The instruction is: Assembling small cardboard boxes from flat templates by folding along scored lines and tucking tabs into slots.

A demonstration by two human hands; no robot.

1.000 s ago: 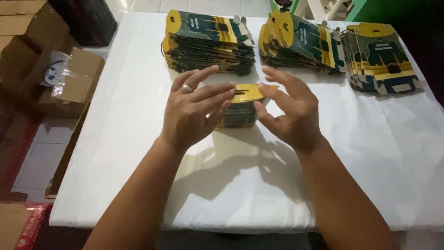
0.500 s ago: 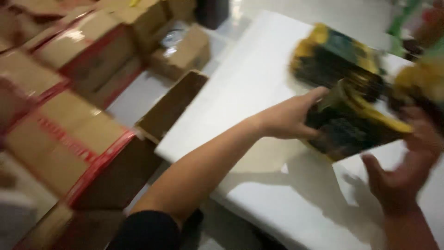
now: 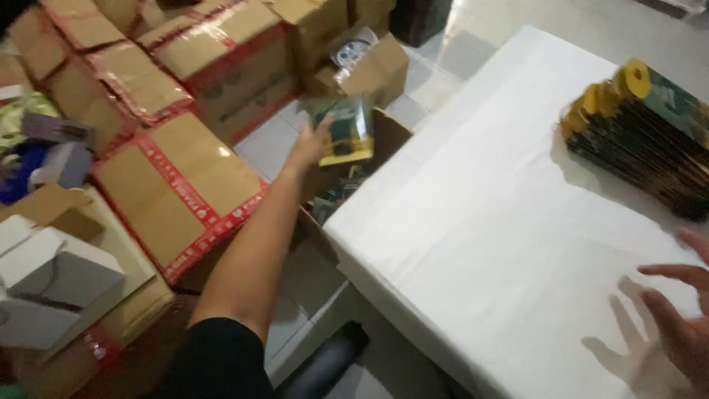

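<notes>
Two hands were apart: the left hand [image 3: 309,142] reached out past the bench's left edge, fingers closed on a small green-and-yellow packet [image 3: 343,131] held above an open cardboard box [image 3: 384,133] on the floor. The right hand [image 3: 676,325] hovered spread and empty over the white bench [image 3: 480,222] near its right edge, below a stack of flat packets [image 3: 642,133].

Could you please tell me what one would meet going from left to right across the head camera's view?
White gift box → taped cartons → left hand holding a green-and-yellow package → white table → stack of flat packages → right hand.
</notes>
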